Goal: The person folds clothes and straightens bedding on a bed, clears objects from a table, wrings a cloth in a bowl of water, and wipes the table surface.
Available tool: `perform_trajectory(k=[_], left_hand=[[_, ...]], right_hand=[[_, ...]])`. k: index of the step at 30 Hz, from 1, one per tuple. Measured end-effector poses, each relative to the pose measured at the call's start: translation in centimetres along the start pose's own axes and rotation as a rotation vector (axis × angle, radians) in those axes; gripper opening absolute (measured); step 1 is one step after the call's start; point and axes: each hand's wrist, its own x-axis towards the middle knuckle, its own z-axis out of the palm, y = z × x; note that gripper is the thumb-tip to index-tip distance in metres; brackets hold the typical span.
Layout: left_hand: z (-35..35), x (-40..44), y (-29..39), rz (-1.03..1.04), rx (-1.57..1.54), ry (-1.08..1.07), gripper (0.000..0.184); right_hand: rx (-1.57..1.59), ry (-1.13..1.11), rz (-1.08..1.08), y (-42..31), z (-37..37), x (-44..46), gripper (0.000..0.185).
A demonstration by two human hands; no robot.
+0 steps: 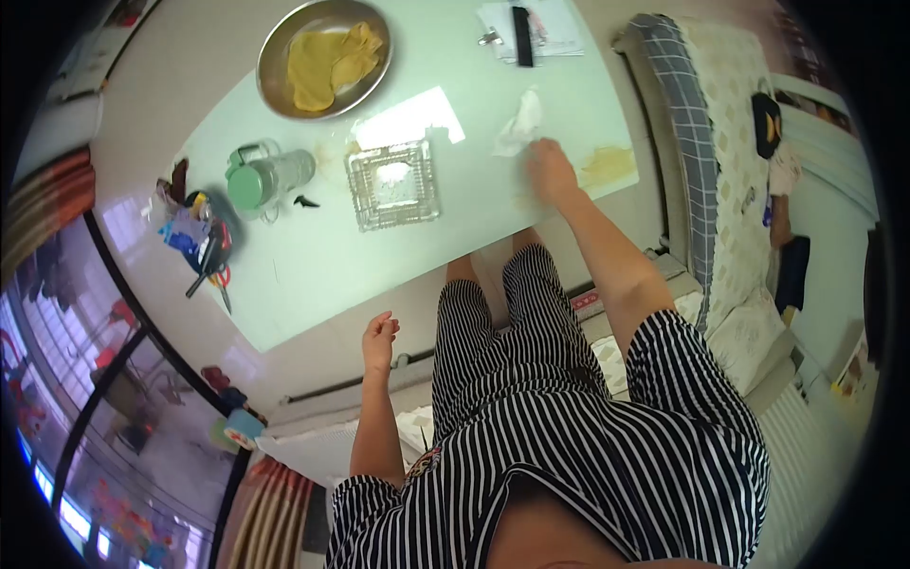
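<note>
My right hand (552, 171) is over the right part of the glass-topped table (313, 294), its fingers closed on the lower end of a crumpled white tissue (519, 125). A yellowish-brown smear (607, 166) marks the tabletop to the right of this hand, with a fainter patch beneath it. In front of the table's near edge hangs my left hand (380, 334), fingers loosely bent and apart, with nothing visible in it. The nearest thing on the table to the left hand is a square ribbed glass ashtray (392, 186).
A steel bowl (275, 90) with a mustard-yellow cloth (327, 66) stands at the far side. Left are a green-lidded glass jug (251, 185), a small black object (305, 202) and a holder with scissors (223, 277). Papers (559, 33) lie far right. A sofa (720, 142) flanks the table.
</note>
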Motion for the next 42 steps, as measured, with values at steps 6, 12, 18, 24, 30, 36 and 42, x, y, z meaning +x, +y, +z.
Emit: perform_trajectory(k=[6,12,18,24,30,36,42], left_hand=[[3.2,0.0,-5.2,-0.085,0.013,0.024,0.031],[10.2,1.1,-4.1,-0.055,0.108,-0.012,0.03],[16.5,3.2,6.2,0.206,-0.07,-0.133,0.034],[19.1,-2.6,21.1,1.16,0.5,0.142,0.067],[18.9,-4.1,17.6,0.652,-0.034,-0.037,0.057],[8.5,-0.3,14.8,0.223,-0.654,0.518,0.026],[-13.5,9.8,16.0,0.411,-0.14,1.052,0.014]], right_hand=[[-0.245,0.022,-0.052,-1.9,2.0,7.0,0.051],[0.0,-0.314,0.101,0.8,4.4,9.0,0.036],[1.049,-0.548,0.555,-4.5,-2.2,4.6,0.03],[0.544,-0.738,-0.138,-5.5,-3.9,-1.2,0.025],[1.104,-0.97,0.198,-11.1,-6.9,-4.3,0.043],[0.688,-0.937,0.11,-12.1,-6.1,-4.8,0.043],[0.463,-0.735,0.123,-11.5,-0.4,-5.3,0.025]])
